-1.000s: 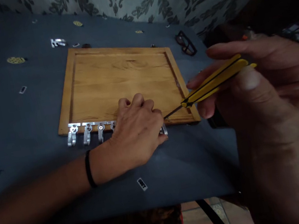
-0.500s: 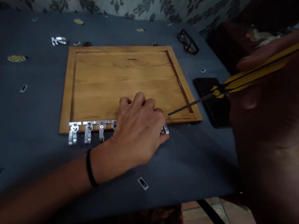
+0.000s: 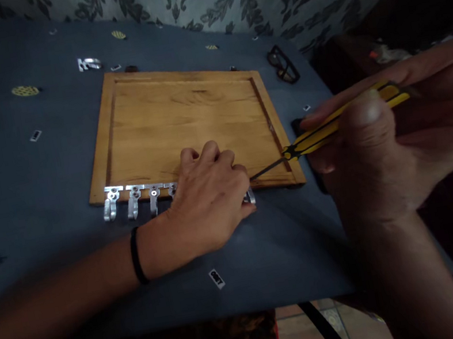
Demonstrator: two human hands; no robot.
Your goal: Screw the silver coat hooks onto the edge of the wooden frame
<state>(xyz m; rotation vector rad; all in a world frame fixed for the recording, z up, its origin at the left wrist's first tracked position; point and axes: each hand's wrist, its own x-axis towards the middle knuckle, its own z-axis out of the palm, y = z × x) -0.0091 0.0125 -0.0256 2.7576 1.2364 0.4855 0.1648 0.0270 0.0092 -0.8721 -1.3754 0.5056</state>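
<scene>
- Our left hand [image 3: 214,201] curls over a row of metal hooks [image 3: 154,195]; its grip we cannot tell.
- Our right hand [image 3: 387,164] grips a yellow screwdriver [image 3: 321,134].
- Our wooden board [image 3: 186,118] lies back from the front edge of the table [image 3: 272,278].

So there's a wooden board [image 3: 182,119] mid-frame on a blue worktop [image 3: 66,180], with metal hooks [image 3: 133,204] lined up along its lower edge. The left hand [image 3: 214,198] covers part of that row, black band [image 3: 136,256] round the wrist. Over on the right, the right hand [image 3: 391,158] has a yellow-and-black screwdriver [image 3: 319,134] in its grip, shaft angled down-left, tip by the left hand's knuckles (can't tell what it's touching). Another hook [image 3: 89,64] lies upper left, dark glasses [image 3: 283,65] upper right.
</scene>
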